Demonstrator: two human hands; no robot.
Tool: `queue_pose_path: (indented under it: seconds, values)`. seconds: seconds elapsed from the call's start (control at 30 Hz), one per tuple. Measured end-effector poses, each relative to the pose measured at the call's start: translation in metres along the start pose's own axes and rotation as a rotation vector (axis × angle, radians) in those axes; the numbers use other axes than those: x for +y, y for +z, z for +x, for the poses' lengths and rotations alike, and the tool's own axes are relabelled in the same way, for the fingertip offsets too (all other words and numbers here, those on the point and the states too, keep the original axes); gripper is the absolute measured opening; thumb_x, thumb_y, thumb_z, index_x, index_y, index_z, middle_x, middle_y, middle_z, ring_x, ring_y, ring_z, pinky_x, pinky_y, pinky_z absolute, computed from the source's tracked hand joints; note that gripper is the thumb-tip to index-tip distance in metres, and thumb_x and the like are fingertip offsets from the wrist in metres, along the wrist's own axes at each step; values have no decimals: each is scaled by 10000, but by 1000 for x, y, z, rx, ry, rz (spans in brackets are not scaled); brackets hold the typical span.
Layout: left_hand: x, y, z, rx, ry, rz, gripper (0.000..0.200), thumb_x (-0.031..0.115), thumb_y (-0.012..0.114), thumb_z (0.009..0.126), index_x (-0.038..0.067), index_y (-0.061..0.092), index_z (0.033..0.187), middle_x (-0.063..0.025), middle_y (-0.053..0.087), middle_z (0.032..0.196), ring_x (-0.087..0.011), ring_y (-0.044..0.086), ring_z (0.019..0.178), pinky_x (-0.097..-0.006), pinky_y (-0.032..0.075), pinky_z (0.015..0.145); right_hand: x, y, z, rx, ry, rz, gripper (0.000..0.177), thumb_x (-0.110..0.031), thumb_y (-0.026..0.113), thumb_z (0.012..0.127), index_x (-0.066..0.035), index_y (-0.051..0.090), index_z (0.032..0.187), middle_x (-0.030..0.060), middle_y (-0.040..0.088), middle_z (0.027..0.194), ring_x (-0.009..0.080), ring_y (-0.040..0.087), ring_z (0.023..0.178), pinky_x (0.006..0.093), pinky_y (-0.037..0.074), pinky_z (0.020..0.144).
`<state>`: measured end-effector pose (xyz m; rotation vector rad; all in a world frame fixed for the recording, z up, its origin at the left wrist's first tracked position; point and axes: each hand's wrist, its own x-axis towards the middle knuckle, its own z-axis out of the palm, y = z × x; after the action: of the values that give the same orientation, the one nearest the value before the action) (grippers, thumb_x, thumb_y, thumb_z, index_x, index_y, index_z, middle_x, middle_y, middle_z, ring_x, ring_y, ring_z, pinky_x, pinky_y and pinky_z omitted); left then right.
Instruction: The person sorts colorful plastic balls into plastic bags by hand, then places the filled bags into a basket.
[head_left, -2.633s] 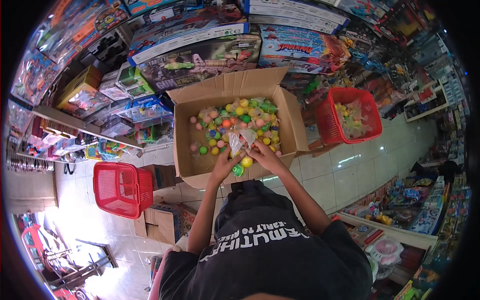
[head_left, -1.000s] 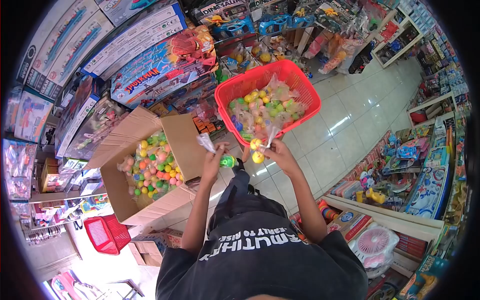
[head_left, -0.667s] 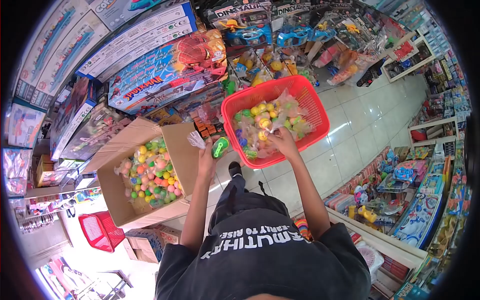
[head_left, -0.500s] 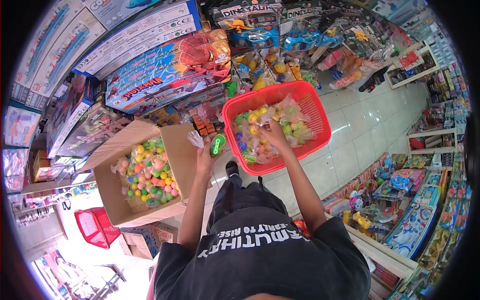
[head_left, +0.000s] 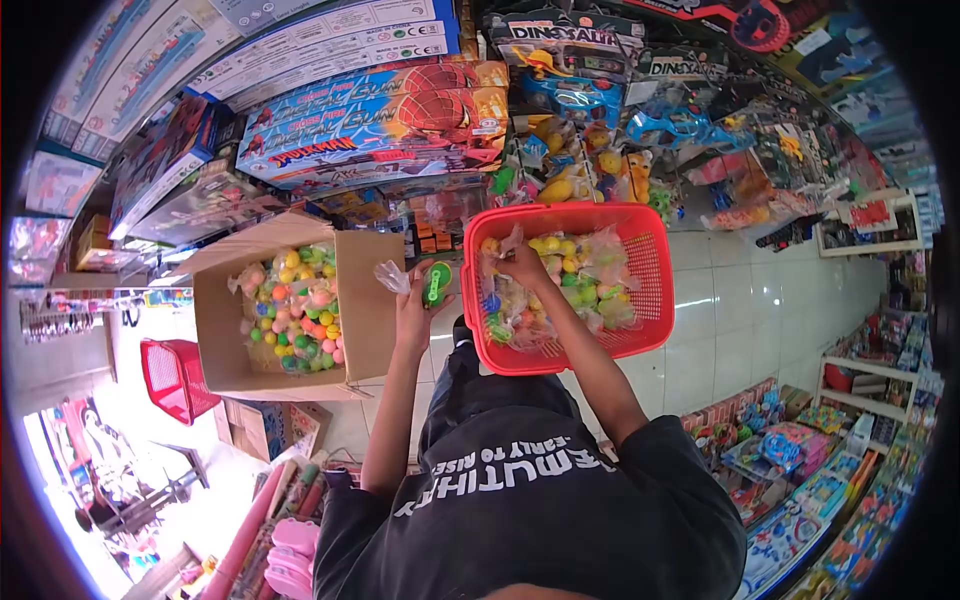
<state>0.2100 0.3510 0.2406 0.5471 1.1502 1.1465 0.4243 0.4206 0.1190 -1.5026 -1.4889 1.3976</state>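
My left hand point(head_left: 412, 300) is closed around a bright green rounded item point(head_left: 437, 284) with a lighter pattern on its face, and a crumpled clear plastic bag point(head_left: 392, 277) sticks out beside the thumb. It hovers between the carton and the basket. Over the left part of a red plastic basket point(head_left: 655, 345), my right hand point(head_left: 524, 267) has its fingers pinched on a clear plastic bag point(head_left: 511, 240). Below it lie bagged small balls point(head_left: 560, 246), yellow, green, orange and blue. An open cardboard carton point(head_left: 222, 340) at the left holds more bagged colored balls point(head_left: 300, 310).
Boxed Spider-Man toys point(head_left: 370, 130) and hanging packaged toys point(head_left: 580, 95) line the shelf ahead. A second red basket point(head_left: 170, 380) stands left of the carton. Tiled floor point(head_left: 735, 300) shows right of the red basket. Toy shelves point(head_left: 790, 480) run along the right.
The view has turned and shifted, so the basket and carton appear straighter. My right hand has moved toward the basket's left side, lifting a clear bag. My left hand keeps its hold.
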Motion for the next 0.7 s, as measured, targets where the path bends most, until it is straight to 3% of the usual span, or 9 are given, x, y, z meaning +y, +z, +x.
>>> queue_pose_path:
  seconds: [0.17, 0.33, 0.4, 0.7]
  values:
    - [-6, 12, -2, 58, 33, -23, 354, 303, 372, 956, 58, 453, 1198, -67, 487, 1151, -168, 520, 1018, -378, 527, 796, 28, 4, 12, -97, -75, -49, 415, -180, 740, 630, -12, 583, 977, 115, 631, 888, 225, 621, 815, 333, 476, 721]
    - [-9, 26, -2, 98, 69, -44, 358, 303, 394, 949, 41, 460, 1183, -73, 473, 1165, -178, 508, 1040, -382, 523, 796, 12, 1, 13, -179, -34, -197, 391, -207, 730, 639, -10, 588, 945, 140, 620, 874, 273, 609, 844, 354, 470, 730]
    - [-6, 34, -3, 111, 85, -29, 363, 305, 392, 949, 36, 460, 1183, -79, 474, 1162, -184, 515, 1030, -381, 522, 799, 6, -2, 16, -205, -170, -335, 361, -216, 701, 670, -12, 590, 945, 169, 616, 880, 311, 598, 868, 373, 470, 735]
    - [-7, 40, -9, 159, 163, -10, 349, 261, 359, 960, 25, 437, 1205, -95, 476, 1163, -177, 544, 982, -352, 520, 791, 5, -6, 18, -153, -152, -319, 351, -231, 658, 703, -19, 581, 973, 177, 625, 870, 331, 598, 875, 400, 473, 732]
